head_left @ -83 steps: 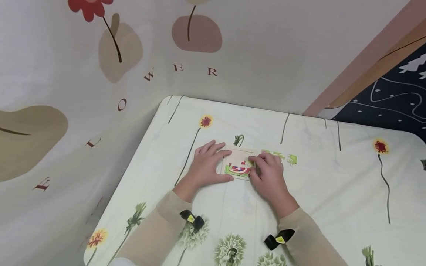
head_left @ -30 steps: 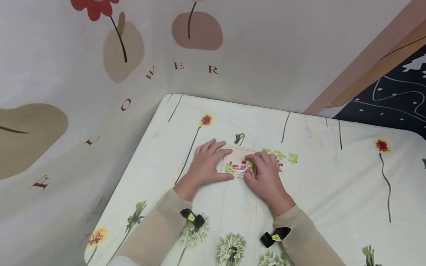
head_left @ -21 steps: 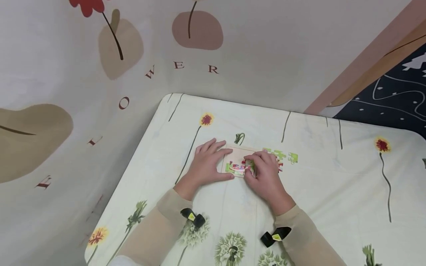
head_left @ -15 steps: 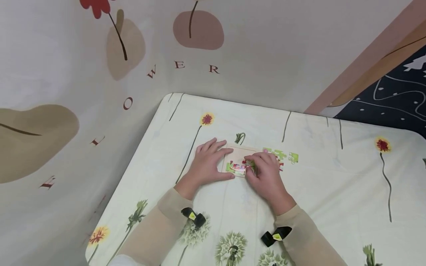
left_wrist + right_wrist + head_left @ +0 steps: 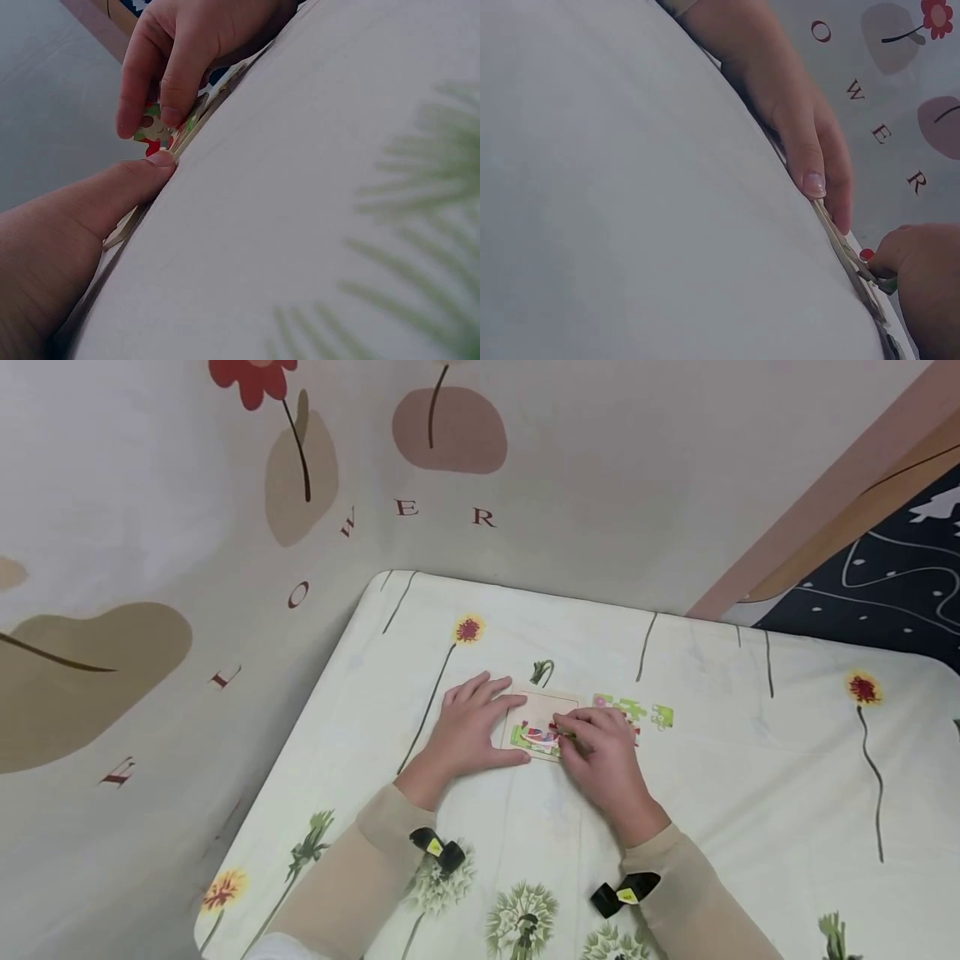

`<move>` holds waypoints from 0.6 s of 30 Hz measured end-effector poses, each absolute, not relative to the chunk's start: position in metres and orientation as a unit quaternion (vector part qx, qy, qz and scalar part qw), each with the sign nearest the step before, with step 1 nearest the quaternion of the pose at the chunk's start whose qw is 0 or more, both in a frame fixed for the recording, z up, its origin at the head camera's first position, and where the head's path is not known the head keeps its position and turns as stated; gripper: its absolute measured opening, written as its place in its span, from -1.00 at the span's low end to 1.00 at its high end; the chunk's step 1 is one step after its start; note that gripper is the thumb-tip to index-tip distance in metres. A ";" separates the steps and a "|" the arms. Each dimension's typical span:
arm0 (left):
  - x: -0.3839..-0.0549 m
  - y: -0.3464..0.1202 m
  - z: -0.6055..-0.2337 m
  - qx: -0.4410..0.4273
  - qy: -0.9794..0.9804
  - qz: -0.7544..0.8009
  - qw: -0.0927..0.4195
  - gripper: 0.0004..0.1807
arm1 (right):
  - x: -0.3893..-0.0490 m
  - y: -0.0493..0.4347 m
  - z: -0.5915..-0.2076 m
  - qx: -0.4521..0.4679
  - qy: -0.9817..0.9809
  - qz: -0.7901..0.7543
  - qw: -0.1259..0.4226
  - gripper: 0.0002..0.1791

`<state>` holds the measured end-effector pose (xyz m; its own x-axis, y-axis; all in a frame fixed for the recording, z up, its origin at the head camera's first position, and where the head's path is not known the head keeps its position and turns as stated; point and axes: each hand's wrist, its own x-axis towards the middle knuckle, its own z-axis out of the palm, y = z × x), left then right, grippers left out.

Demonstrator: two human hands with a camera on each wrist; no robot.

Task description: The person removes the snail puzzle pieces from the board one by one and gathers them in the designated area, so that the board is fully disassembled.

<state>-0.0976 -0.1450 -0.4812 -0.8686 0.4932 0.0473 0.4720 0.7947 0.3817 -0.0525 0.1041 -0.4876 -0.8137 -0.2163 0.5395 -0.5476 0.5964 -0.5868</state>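
A small wooden puzzle board (image 5: 546,703) lies between both hands, with colourful pieces (image 5: 534,737) set along its near part and bare wood behind them. My left hand (image 5: 467,727) rests at its left side, thumb and fingers spread straight; in the left wrist view the thumb touches the board's near edge. My right hand (image 5: 606,753) is over the board's right part. Between thumb and index finger it pinches a puzzle piece (image 5: 153,135) with green, red and a pale face, tilted up from the board in the left wrist view.
Several loose puzzle pieces (image 5: 630,708) lie right of the board, partly behind the right hand; a green one (image 5: 662,717) sits farthest right. The table wears a flower-print cloth (image 5: 765,793). A printed curtain (image 5: 585,527) rises behind the table's far edge.
My right hand has shifted left from the board's right edge over the pieces, then raised and tilted a puzzle piece. My left hand keeps its place on the board.
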 end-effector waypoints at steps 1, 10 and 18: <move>-0.098 -0.145 -0.481 0.256 0.947 0.195 0.026 -0.02 | -0.052 0.104 -0.487 0.215 -0.871 0.391 0.208 -0.64; -0.098 -0.145 -0.480 0.257 0.945 0.202 0.022 -0.09 | -0.050 0.107 -0.481 0.175 -0.890 0.390 0.158 -0.57; -0.096 -0.142 -0.479 0.240 0.949 0.205 0.016 -0.28 | -0.050 0.110 -0.482 0.175 -0.892 0.391 0.144 -0.56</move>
